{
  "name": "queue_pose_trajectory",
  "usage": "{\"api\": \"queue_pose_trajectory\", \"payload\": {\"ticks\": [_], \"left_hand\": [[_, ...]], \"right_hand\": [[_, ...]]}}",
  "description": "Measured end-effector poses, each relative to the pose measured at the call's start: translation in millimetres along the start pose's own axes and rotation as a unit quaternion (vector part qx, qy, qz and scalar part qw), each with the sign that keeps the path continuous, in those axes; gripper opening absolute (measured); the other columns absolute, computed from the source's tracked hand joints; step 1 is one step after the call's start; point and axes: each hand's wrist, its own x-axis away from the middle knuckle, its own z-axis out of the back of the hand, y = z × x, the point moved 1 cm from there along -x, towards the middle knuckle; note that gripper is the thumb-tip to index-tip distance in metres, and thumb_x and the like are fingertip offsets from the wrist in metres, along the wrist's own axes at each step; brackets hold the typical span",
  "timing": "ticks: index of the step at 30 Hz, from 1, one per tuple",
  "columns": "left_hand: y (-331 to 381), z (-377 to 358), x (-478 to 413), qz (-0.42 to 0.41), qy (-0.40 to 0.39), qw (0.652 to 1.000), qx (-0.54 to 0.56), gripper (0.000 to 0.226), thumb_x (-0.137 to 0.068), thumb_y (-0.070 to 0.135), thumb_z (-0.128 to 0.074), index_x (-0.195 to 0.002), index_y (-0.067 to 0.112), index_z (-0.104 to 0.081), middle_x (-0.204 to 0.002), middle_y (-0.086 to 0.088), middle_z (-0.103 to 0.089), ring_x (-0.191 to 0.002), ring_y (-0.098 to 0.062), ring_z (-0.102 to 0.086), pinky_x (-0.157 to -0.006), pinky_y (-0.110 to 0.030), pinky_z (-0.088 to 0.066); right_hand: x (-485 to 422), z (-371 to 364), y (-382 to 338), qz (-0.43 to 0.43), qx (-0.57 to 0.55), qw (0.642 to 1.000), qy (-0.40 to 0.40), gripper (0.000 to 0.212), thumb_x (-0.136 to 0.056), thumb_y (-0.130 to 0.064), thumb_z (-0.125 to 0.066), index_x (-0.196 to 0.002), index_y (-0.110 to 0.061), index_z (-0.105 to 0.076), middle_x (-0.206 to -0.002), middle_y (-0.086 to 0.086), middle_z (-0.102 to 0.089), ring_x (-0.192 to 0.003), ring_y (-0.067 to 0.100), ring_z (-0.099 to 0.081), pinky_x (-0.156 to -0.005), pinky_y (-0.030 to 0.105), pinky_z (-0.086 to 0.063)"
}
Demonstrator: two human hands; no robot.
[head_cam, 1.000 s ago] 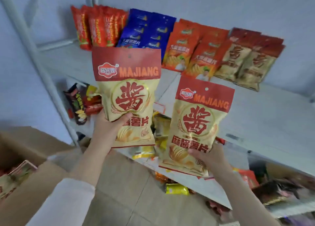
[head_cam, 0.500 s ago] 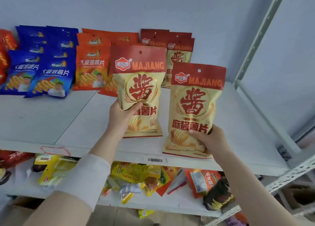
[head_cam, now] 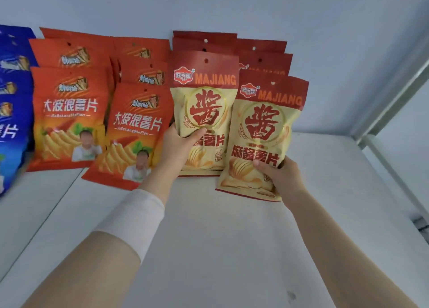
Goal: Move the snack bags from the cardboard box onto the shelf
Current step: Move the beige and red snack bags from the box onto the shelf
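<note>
Glossy plastic snack bags (head_cam: 204,112), matt shelf (head_cam: 220,238)

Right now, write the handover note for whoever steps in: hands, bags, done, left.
Left hand grips the left MAJIANG bag low down; right hand grips the right MAJIANG bag by its bottom.
Both are held in front of the MAJIANG rows at the back of the shelf.
Done: orange bags and blue bags are shelved.
Left: release both; cardboard box out of view.
</note>
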Motion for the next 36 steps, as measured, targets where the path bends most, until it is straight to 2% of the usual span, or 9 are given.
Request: {"api": "queue_pose_trajectory", "payload": {"ticks": [4,8,14,19,23,27,30,33,36], "left_hand": [[-14.2,-12.4,-27.0,0.008,-0.002,1.0,-0.011,0.034,-0.078,0.02,-0.075,-0.105,0.026,-0.057,-0.092,0.02,-0.061,-0.082,0.011,-0.056,-0.06,0.0,-0.043],[-16.7,-15.1,-38.1,0.004,0.008,0.998,-0.069,0.056,-0.077,0.025,-0.076,-0.125,0.016,-0.049,-0.111,0.01,-0.058,-0.101,-0.005,-0.054,-0.078,-0.011,-0.04],[-8.4,-26.4,-33.6,-0.073,0.1,0.977,-0.173,0.08,-0.074,0.026,-0.078,-0.137,0.007,-0.032,-0.135,-0.007,-0.048,-0.125,-0.017,-0.046,-0.097,-0.018,-0.037],[-2.2,-32.7,-21.9,-0.1,0.135,0.954,-0.247,0.098,-0.077,0.026,-0.075,-0.148,0.004,-0.011,-0.152,-0.014,-0.025,-0.141,-0.023,-0.024,-0.109,-0.021,-0.017],[6.2,-40.9,-12.0,-0.092,0.122,0.936,-0.316,0.092,-0.083,0.023,-0.069,-0.148,0.002,-0.007,-0.15,-0.02,-0.024,-0.141,-0.031,-0.022,-0.115,-0.036,-0.02],[17.7,-43.3,-3.6,-0.079,0.077,0.896,-0.429,0.087,-0.089,0.025,-0.062,-0.147,-0.003,-0.003,-0.153,-0.023,-0.013,-0.142,-0.036,-0.012,-0.116,-0.039,-0.015],[34.6,-41.2,11.1,-0.094,0.022,0.871,-0.481,0.069,-0.092,0.022,-0.056,-0.147,0.003,-0.018,-0.153,-0.02,-0.02,-0.141,-0.032,-0.02,-0.114,-0.038,-0.025],[60.5,-26.2,39.7,-0.164,0.005,0.846,-0.507,0.036,-0.092,0.016,-0.053,-0.128,0.01,-0.05,-0.126,-0.011,-0.055,-0.116,-0.027,-0.051,-0.085,-0.036,-0.046],[79.9,3.8,79.7,-0.237,-0.025,0.757,-0.609,0.029,-0.092,0.015,-0.051,-0.12,0.011,-0.057,-0.117,-0.007,-0.06,-0.108,-0.026,-0.054,-0.086,-0.036,-0.043]], "right_hand": [[-28.7,-8.4,5.2,-0.006,0.006,1.0,0.004,0.024,-0.066,-0.027,-0.082,-0.081,-0.029,-0.064,-0.07,-0.015,-0.071,-0.066,0.001,-0.068,-0.052,0.015,-0.051],[-40.8,-10.7,3.1,-0.012,0.045,0.999,0.008,0.029,-0.064,-0.029,-0.083,-0.085,-0.025,-0.063,-0.082,-0.01,-0.07,-0.077,0.008,-0.067,-0.058,0.018,-0.052],[-41.3,-17.8,-2.6,0.018,0.13,0.984,0.123,0.08,-0.062,-0.035,-0.084,-0.123,-0.016,-0.037,-0.103,-0.004,-0.054,-0.093,0.015,-0.058,-0.075,0.033,-0.053],[-32.6,-22.2,-1.9,0.052,0.174,0.973,0.141,0.083,-0.066,-0.037,-0.081,-0.13,-0.018,-0.032,-0.123,0.003,-0.051,-0.11,0.018,-0.053,-0.085,0.035,-0.05],[-26.8,-21.2,-4.3,0.067,0.254,0.954,0.145,0.092,-0.07,-0.044,-0.076,-0.141,-0.014,-0.028,-0.133,0.006,-0.041,-0.126,0.023,-0.039,-0.105,0.044,-0.039],[-20.2,-20.0,-11.3,0.053,0.326,0.937,0.115,0.1,-0.075,-0.052,-0.068,-0.147,-0.011,-0.012,-0.141,0.012,-0.032,-0.133,0.029,-0.026,-0.111,0.043,-0.025],[-5.3,-15.2,-20.8,0.055,0.373,0.92,0.11,0.099,-0.08,-0.053,-0.061,-0.148,-0.006,-0.005,-0.15,0.015,-0.021,-0.138,0.032,-0.017,-0.114,0.042,-0.018],[28.7,-9.1,-31.1,0.106,0.408,0.899,0.117,0.089,-0.086,-0.047,-0.057,-0.148,-0.008,-0.006,-0.152,0.013,-0.018,-0.14,0.03,-0.015,-0.114,0.041,-0.017],[75.8,-12.9,-35.3,0.189,0.475,0.856,0.073,0.073,-0.091,-0.039,-0.052,-0.148,-0.011,-0.015,-0.151,0.01,-0.024,-0.141,0.028,-0.017,-0.114,0.041,-0.02]]}}
